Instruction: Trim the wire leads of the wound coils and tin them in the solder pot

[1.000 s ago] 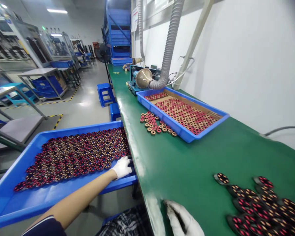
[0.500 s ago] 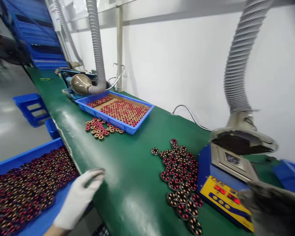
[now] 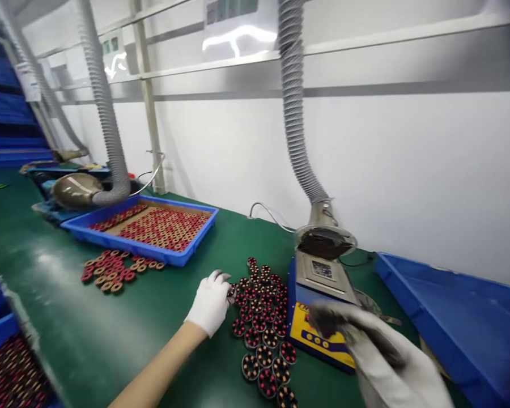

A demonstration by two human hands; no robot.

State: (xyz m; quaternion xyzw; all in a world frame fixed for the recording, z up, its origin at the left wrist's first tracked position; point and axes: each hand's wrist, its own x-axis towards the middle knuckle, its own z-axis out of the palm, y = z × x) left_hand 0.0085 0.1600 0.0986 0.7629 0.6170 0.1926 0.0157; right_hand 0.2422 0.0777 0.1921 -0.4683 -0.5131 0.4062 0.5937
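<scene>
My left hand (image 3: 210, 301), in a white glove, reaches to the left edge of a pile of small round black parts (image 3: 264, 355) with red and gold-coloured segments. Its fingers are bent round one round black part (image 3: 232, 293) at the pile's edge and appear to grip it. My right hand (image 3: 365, 345), in a glove stained grey at the fingers, hovers before the yellow front panel (image 3: 300, 323) of a blue heating device (image 3: 323, 286). Motion blurs its fingers, and whether they hold anything cannot be made out.
A funnel-ended exhaust hose (image 3: 295, 113) hangs over the device. A blue bin (image 3: 450, 317) stands to the right. Further left are a blue tray (image 3: 182, 258) of red and gold rings, loose rings (image 3: 110, 269) and another exhaust hose (image 3: 104, 102). A parts-filled crate (image 3: 2, 334) is lower left.
The view has swung right. My left hand has moved from above the table's front edge to the pile. My right hand now shows more fully in front of the device.
</scene>
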